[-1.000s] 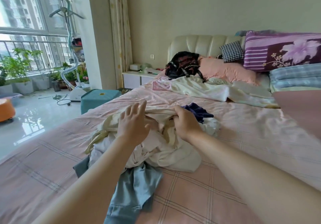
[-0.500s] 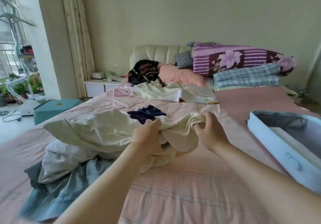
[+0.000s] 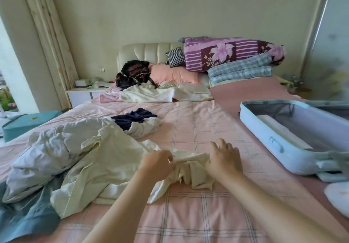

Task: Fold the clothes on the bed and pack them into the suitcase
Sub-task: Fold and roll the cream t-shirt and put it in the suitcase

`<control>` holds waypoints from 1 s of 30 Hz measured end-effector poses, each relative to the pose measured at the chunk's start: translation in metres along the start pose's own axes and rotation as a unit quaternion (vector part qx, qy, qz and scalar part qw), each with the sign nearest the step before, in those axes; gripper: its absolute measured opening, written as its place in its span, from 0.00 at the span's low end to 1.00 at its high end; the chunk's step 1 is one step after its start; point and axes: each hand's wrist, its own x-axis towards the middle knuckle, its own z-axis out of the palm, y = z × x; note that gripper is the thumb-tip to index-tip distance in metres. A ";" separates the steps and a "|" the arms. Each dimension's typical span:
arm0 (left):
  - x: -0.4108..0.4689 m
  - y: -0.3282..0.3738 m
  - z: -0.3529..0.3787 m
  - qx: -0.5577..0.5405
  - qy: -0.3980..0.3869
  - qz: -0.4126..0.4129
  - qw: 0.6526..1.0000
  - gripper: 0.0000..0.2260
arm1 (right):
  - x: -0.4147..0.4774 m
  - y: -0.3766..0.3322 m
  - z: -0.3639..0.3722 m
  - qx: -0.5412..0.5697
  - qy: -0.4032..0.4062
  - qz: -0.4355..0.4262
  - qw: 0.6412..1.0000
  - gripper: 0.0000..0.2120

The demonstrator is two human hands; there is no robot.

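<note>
At mid-bed, the cream garment point(image 3: 113, 159) lies crumpled on the pink checked bed point(image 3: 188, 214), its near edge bunched. Left hand point(image 3: 156, 164): grip closed, pinching that bunched edge. Right hand point(image 3: 224, 159): grip slack, fingers spread, resting on the cloth. White garment point(image 3: 47, 152), navy garment point(image 3: 136, 116) and grey-blue garment point(image 3: 28, 214) lie heaped to the left. Light-blue suitcase point(image 3: 264, 139) lies open at right, apart from the garment.

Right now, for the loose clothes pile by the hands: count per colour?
Cream garment: 1, pinched by the left hand
White garment: 1
Navy garment: 1
Blue-grey garment: 1
Total: 4 that can be told apart; the overlap may hide more.
</note>
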 end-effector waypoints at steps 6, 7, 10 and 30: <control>-0.020 -0.033 0.005 0.023 -0.101 -0.010 0.995 0.33 | -0.002 -0.034 0.021 0.033 -0.126 -0.157 0.979 0.32; -0.022 -0.035 0.002 0.059 -0.131 -0.021 0.989 0.33 | 0.002 -0.036 0.022 0.015 -0.125 -0.143 0.982 0.27; -0.024 -0.037 0.002 0.128 -0.119 -0.031 0.984 0.15 | 0.017 -0.044 0.013 -0.012 -0.087 -0.078 0.993 0.09; 0.035 -0.091 0.005 0.100 -0.022 -0.058 0.993 0.25 | 0.063 -0.104 0.072 0.151 -0.197 -0.258 0.934 0.31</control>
